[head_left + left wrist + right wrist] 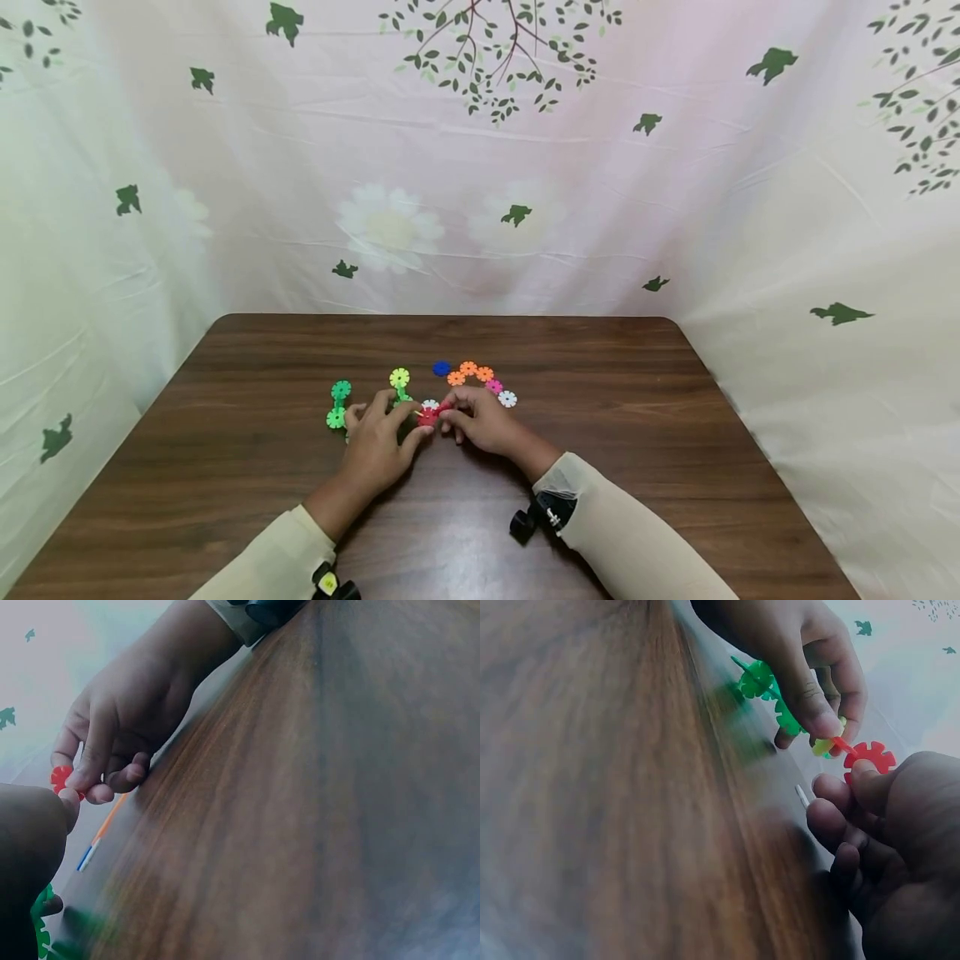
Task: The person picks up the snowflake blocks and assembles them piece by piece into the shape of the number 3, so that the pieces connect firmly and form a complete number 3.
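Note:
My right hand pinches a red notched disc between thumb and finger. Facing it, my left hand pinches another red disc, seen edge-on in the right wrist view, where the two red pieces meet. A yellow disc sits just behind the left thumb. Linked green discs run under and past the left hand; its palm side hides part of them. On the head view's left side, green discs show beyond the left fingers, and a yellow-green disc stands above them.
Behind the hands on the brown wooden table lie a blue disc, several orange discs, a pink disc and a white disc. Another white disc shows between the hands. A patterned curtain surrounds the table.

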Tool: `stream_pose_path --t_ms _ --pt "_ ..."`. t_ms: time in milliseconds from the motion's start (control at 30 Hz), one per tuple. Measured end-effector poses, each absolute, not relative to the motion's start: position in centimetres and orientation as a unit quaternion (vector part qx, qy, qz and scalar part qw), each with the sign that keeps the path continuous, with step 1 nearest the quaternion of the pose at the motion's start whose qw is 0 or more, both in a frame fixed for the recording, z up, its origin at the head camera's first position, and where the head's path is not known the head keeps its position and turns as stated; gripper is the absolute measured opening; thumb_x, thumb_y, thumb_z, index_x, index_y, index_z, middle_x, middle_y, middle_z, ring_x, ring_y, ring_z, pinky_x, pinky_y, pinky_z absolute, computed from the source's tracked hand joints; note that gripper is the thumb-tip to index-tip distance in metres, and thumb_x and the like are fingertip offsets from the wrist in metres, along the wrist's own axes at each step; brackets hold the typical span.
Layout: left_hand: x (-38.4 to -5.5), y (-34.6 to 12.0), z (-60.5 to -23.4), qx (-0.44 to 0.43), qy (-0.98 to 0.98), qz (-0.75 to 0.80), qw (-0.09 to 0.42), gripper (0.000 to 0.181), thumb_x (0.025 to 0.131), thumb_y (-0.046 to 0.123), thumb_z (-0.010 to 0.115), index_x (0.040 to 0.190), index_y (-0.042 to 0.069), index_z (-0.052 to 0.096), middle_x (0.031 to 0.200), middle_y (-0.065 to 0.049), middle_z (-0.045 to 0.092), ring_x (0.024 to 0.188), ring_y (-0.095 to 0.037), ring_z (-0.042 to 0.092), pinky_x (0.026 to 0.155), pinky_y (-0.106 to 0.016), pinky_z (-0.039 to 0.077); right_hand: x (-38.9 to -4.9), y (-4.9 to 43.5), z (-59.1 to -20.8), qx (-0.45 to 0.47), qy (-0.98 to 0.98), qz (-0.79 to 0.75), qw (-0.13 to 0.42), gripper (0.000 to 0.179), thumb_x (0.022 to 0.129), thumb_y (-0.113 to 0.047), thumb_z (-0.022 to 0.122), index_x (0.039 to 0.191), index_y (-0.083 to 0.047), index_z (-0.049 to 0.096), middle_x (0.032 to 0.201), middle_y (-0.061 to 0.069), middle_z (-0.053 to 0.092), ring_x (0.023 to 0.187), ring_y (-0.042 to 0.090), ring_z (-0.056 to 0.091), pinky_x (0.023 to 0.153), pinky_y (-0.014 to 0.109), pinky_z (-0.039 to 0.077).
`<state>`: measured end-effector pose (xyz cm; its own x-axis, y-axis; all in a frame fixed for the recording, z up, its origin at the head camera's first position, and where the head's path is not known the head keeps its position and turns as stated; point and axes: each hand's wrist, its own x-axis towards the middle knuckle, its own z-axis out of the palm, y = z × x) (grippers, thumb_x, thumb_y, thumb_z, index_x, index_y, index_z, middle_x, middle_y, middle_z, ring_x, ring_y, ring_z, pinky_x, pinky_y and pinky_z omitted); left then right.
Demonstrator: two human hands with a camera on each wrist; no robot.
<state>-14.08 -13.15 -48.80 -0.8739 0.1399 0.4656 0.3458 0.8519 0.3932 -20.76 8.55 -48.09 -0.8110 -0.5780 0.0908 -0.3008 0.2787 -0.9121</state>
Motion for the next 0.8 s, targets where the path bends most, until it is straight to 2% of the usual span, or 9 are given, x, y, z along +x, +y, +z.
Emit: stream_pose_path --t_ms 233,500,667,800 --pt "-13.6 -12.7 -48.7 -0.130 -0.939 -0.232 0.219 0.034 0.091 0.035 0.089 0.116 0.015 0.080 0.129 -0.021 0.065 0.125 -0.040 0.068 0.105 -0.068 0.036 -19.8 8.6 -47.7 -0.277 0.797 -0.525 0.113 0.014 0.107 -0.003 0.067 0.094 -0.003 0.071 0.084 0.018 0.078 0.063 0.013 0.067 0.060 0.025 0.059" --pt "-13.1 -12.4 -48.5 -0.141 -0.943 -0.213 0.214 0.037 0.091 0.035 0.088 0.120 0.014 0.079 0.129 -0.023 0.064 0.119 -0.040 0.071 0.105 -0.065 0.037 -19.3 8.8 -47.7 -0.293 0.799 -0.515 0.102 0.013 0.106 0.001 0.066 0.095 -0.002 0.073 0.079 0.017 0.076 0.060 0.010 0.066 0.057 0.024 0.058" --pt "-12.7 -12.2 -48.5 -0.129 -0.944 -0.219 0.211 0.038 0.092 0.036 0.089 0.120 0.015 0.077 0.131 -0.024 0.064 0.124 -0.042 0.069 0.105 -0.067 0.037 -19.2 8.8 -47.6 -0.295 0.800 -0.510 0.108 0.012 0.106 -0.003 0.068 0.095 -0.005 0.073 0.081 0.017 0.077 0.062 0.010 0.067 0.058 0.024 0.058" --pt "-12.4 -12.0 -48.3 -0.114 -0.947 -0.222 0.200 0.048 0.091 0.043 0.089 0.126 0.015 0.074 0.137 -0.025 0.063 0.130 -0.045 0.064 0.106 -0.070 0.036 -19.1 8.8 -47.6 -0.301 0.802 -0.502 0.114 0.008 0.106 -0.005 0.069 0.099 -0.007 0.073 0.084 0.014 0.078 0.064 0.010 0.067 0.060 0.024 0.059"
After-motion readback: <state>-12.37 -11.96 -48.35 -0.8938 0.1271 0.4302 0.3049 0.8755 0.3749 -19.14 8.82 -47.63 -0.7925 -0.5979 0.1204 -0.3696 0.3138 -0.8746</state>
